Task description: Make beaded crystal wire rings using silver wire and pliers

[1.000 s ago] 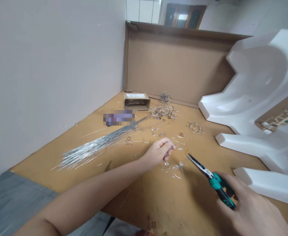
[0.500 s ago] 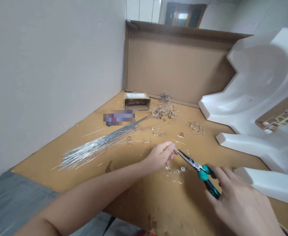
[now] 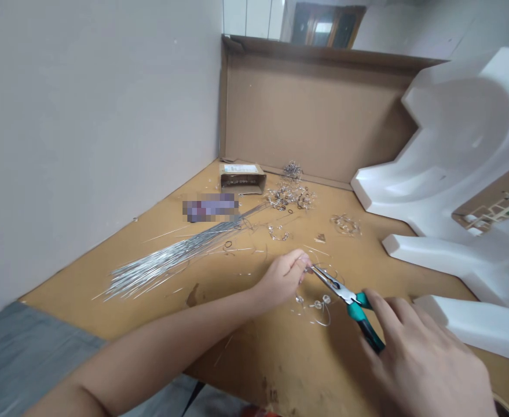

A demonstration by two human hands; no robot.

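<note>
My left hand (image 3: 285,273) is closed in a pinch, fingertips together on a thin wire strung with clear beads (image 3: 318,304). The beaded end hangs below the fingers in a loose loop, just over the tabletop. My right hand (image 3: 430,353) is wrapped around long-nose pliers (image 3: 344,294) with teal and black handles. The plier tips meet the left fingertips, where the wire is; whether the jaws grip it is too small to tell. Beyond the left hand lies a curved piece of beaded wire (image 3: 278,233).
A bundle of straight silver wires (image 3: 167,249) lies left on the wooden table (image 3: 293,370). Behind are a small open cardboard box (image 3: 242,169), a blurred purple item (image 3: 211,207) and a heap of beaded wire pieces (image 3: 289,196). Right stand white foam blocks (image 3: 423,249); a wire coil (image 3: 345,225) lies nearby.
The pliers have moved slightly left, their tips now at the left fingertips, and the handles have turned a little. The hanging beads have shifted slightly right. The left hand has barely moved.
</note>
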